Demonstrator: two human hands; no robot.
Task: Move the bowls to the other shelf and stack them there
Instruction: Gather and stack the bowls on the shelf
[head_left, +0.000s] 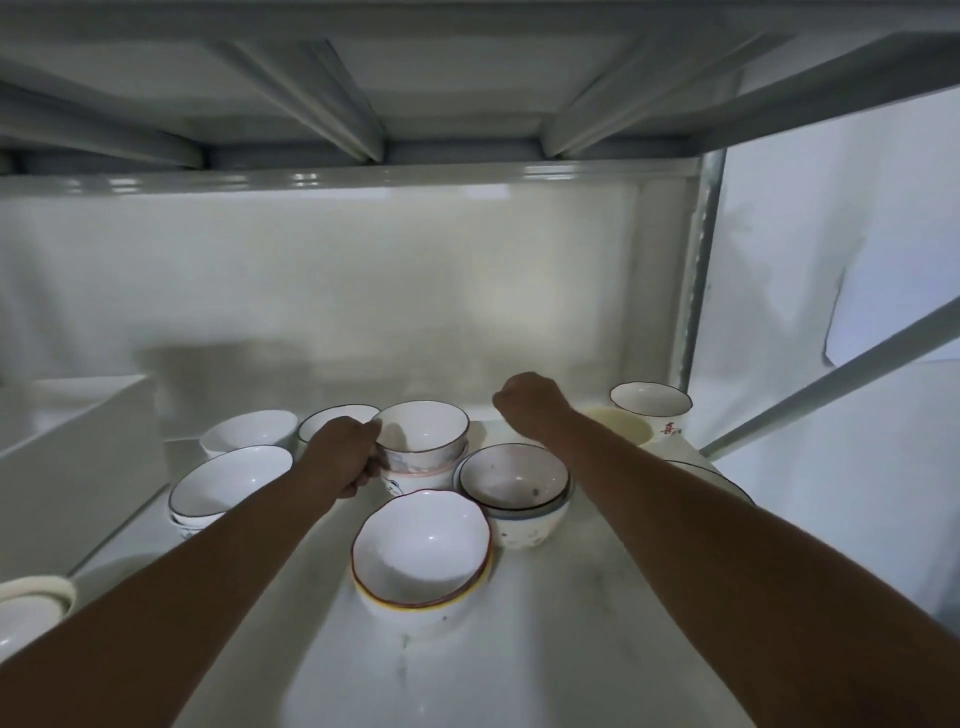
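Several white bowls stand on a white shelf (561, 613). My left hand (347, 457) grips the left side of a stack of bowls (423, 441) at the middle back. My right hand (530, 402) hovers as a loose fist behind a speckled stack of bowls (514, 491), holding nothing. A red-rimmed bowl (422, 553) sits nested in a yellow-rimmed one at the front. On the left are a blue-rimmed stack (228, 480), a plain bowl (249, 434) and another bowl (332, 418) partly hidden by my left hand.
A cream bowl (621, 423) and a tall bowl with red writing (652, 408) stand at the back right. A large bowl (727, 480) is half hidden under my right arm. A white box (67, 452) lies left. A cream-rimmed bowl (31, 605) sits bottom left. Another shelf (363, 93) hangs overhead.
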